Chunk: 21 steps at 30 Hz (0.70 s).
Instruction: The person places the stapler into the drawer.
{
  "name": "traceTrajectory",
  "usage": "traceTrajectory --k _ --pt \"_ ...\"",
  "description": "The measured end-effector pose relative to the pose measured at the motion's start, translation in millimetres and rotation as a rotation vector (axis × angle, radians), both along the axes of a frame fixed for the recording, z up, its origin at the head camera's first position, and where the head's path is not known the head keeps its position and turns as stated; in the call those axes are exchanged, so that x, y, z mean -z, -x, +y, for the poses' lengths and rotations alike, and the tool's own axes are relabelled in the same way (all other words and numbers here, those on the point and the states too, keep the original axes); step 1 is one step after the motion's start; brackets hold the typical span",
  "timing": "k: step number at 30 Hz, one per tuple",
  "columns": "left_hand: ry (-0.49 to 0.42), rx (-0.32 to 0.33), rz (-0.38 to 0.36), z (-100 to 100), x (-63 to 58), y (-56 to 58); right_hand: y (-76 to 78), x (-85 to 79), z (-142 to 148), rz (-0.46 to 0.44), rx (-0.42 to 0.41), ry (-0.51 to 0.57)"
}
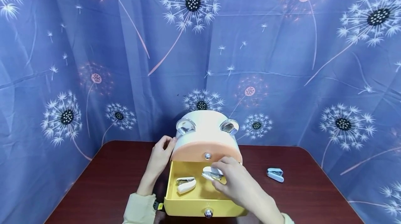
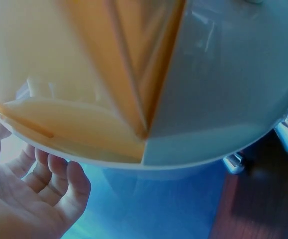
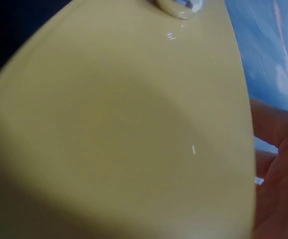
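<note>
A white desk organizer [image 1: 205,123] with two silvery eye-like rounds stands on the table, its lower yellow drawer [image 1: 188,207] pulled out. Over that drawer, my right hand [image 1: 236,180] pinches a small white stapler [image 1: 213,173] between thumb and fingers. A second white stapler [image 1: 186,185] lies on the drawer floor to the left. At the organizer's left side, my left hand [image 1: 158,159] rests with loosely bent fingers at its edge. In the right wrist view the yellow drawer front [image 3: 119,114] hides most of the right hand [image 3: 281,174].
A light blue stapler [image 1: 275,175] lies on the dark red table [image 1: 308,196], right of the organizer. The orange upper drawer [image 1: 191,151] is closed, with a silvery knob [image 1: 207,155]. Behind the table hangs a blue curtain [image 1: 269,49] with dandelion prints.
</note>
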<state>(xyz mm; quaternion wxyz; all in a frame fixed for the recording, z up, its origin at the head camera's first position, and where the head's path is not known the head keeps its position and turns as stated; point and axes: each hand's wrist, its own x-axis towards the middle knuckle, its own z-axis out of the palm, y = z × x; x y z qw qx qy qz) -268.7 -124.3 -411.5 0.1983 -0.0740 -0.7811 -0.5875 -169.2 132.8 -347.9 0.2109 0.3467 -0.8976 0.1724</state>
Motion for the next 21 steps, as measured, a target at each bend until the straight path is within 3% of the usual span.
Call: traceTrajectory --k 4,9,15,21 --pt "0.003 0.010 0.018 0 2.5 1.9 1.5 -16.7 -4 -0.013 -0.084 -0.194" --pt "0.006 0.002 0.025 0 2.5 1.8 3.3 -28.4 -7 0.001 -0.116 -0.370" --pt "0.025 -0.015 0.040 1 1.6 2.2 10.8 -19.5 -8 0.052 -0.104 -0.484" --pt "0.035 -0.025 0.041 0 1.8 1.4 18.9 -5.0 -11 -0.086 -0.145 -0.495"
